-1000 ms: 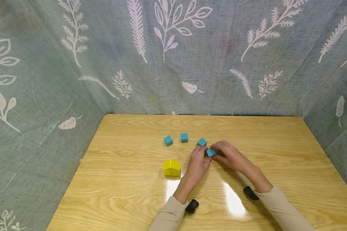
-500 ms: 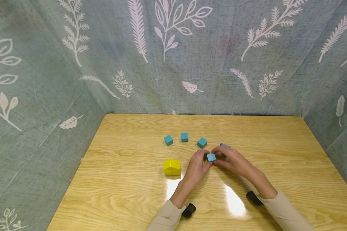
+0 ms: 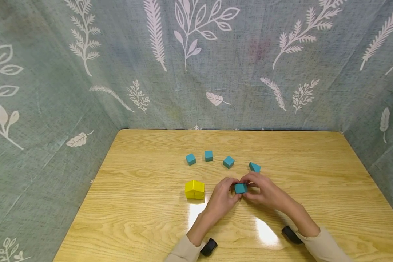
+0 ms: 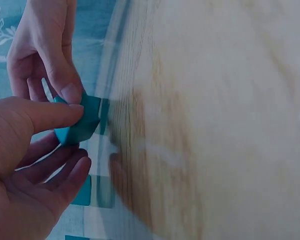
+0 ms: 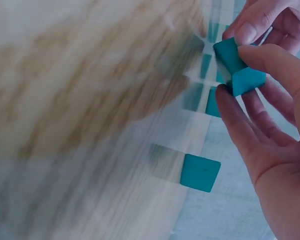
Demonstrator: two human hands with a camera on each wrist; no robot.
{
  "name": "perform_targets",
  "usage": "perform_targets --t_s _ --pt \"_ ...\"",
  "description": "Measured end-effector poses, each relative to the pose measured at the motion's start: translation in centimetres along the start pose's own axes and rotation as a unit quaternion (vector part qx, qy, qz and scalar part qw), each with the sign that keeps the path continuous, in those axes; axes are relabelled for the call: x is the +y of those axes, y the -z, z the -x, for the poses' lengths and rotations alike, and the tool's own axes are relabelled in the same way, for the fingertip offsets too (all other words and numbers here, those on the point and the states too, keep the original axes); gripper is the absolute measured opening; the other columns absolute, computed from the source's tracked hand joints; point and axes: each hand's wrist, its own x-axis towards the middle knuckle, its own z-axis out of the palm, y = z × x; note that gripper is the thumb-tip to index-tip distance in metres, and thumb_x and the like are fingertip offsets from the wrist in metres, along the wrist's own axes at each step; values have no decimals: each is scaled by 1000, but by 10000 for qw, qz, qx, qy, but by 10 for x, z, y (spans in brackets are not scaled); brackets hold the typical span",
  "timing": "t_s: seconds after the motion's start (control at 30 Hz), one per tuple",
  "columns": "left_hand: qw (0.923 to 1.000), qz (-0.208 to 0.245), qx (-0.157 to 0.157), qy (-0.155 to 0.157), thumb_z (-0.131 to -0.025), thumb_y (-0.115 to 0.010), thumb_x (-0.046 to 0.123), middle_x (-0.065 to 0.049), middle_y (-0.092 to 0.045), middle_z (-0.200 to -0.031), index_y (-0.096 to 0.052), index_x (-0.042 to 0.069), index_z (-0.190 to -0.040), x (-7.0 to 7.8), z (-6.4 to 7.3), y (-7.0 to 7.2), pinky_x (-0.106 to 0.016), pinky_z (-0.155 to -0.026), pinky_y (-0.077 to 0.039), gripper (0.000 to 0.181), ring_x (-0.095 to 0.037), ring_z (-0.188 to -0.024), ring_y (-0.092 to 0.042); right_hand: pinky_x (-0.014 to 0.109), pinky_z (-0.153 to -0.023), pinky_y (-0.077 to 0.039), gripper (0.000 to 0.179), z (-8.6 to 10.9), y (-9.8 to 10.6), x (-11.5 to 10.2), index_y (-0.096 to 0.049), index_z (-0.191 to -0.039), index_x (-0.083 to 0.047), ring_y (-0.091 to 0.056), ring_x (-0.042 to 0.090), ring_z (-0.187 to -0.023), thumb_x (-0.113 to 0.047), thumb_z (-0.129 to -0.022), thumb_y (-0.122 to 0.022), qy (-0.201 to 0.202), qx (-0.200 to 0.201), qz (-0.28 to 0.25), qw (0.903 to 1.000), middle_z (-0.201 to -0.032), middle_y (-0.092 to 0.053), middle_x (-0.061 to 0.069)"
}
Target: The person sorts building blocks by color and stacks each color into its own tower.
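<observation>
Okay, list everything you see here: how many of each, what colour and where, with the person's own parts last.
Cubes: 3, blue-green, spaced out on the table beyond the house
Wedge: 1, blue-green, on the table just beyond the right hand
Held block: 1 or several joined (cannot tell), blue-green, pinched between both hands
House: 1 shape with a seam, yellow, on the table left of the left hand
Table: 1, light wood, under the hands
Cloth: count unclear, grey-blue with white leaves, behind and beside the table
Wrist devices: 2, black, one near each cuff
Sleeves: 2, beige, on the forearms
Left hand: 1, bare, at the held block
Right hand: 1, bare, opposite it
</observation>
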Motion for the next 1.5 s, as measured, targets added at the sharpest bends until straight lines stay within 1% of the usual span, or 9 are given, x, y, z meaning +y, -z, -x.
perform_targets --t_s 0.13,0.27,0.43,0.6,0.8,0.9,1.17,1.37,1.5 --pt "9998 -115 -83 -129 -90 -81 5 -6 -69 -112 -67 3 -118 1 4 1 -21 -86 -54 31 -18 -99 -65 33 -79 -62 35 3 2 -5 -68 -116 -2 -66 20 -99 5 -84 -81 -87 -160 153 9997 -111 -66 6" --pt "9996 -16 -204 -176 -90 -80 7 -7 -69 -111 -66 3 -120 2 7 0 -21 -84 -55 33 -17 -100 -66 32 -77 -61 37 7 3 -9 -68 -118 -2 -66 17 -96 5 -84 -81 -200 -279 276 9990 -111 -69 6" --pt "9993 49 -358 25 -91 -79 5 -7 -69 -112 -66 3 -119 4 9 -1 -22 -89 -55 31 -17 -104 -66 32 -75 -61 37 9 0 -11 -65 -116 -1 -67 18 -93 7 -83 -81 -165 -263 331 9990 -110 -70 8" --pt "9986 10 -486 213 -90 -79 4 -5 -70 -111 -68 3 -117 5 11 0 -23 -88 -53 30 -16 -103 -63 34 -77 -62 37 11 -1 -12 -65 -116 0 -70 22 -94 7 -84 -81 -121 -264 69 9996 -109 -70 10" --pt "9982 -9 -565 197 -90 -79 4 -3 -69 -108 -67 4 -120 3 12 1 -18 -82 -51 32 -14 -96 -60 38 -82 -63 36 15 -2 -11 -65 -119 1 -70 28 -101 6 -86 -79 -311 -316 -194 9988 -113 -69 12" --pt "9980 87 -606 182 -91 -80 6 -2 -69 -107 -67 4 -119 3 11 1 -18 -83 -53 31 -14 -96 -61 39 -83 -63 35 15 -4 -10 -66 -118 -1 -70 28 -104 5 -86 -80 -447 -320 -231 9982 -114 -69 10" --pt "9958 507 -665 374 -89 -80 5 -3 -69 -108 -69 4 -111 2 8 5 -21 -87 -56 24 -13 -100 -64 39 -87 -62 32 14 -6 -9 -65 -119 -2 -69 32 -107 3 -89 -77 -677 -423 -572 9952 -116 -67 9" --pt "9959 570 -631 311 -89 -80 6 -4 -70 -107 -69 4 -110 -2 7 5 -21 -86 -56 24 -13 -100 -65 38 -88 -61 32 13 -5 -9 -64 -121 -3 -69 32 -107 -1 -91 -77 -720 -473 -664 9941 -117 -67 10" --pt "9964 560 -613 167 -89 -81 6 -4 -71 -107 -70 4 -109 -3 8 4 -21 -87 -56 23 -13 -99 -66 37 -88 -61 26 10 -2 -7 -66 -121 -5 -69 25 -106 -10 -96 -73 -855 -568 -746 9919 -117 -69 7"
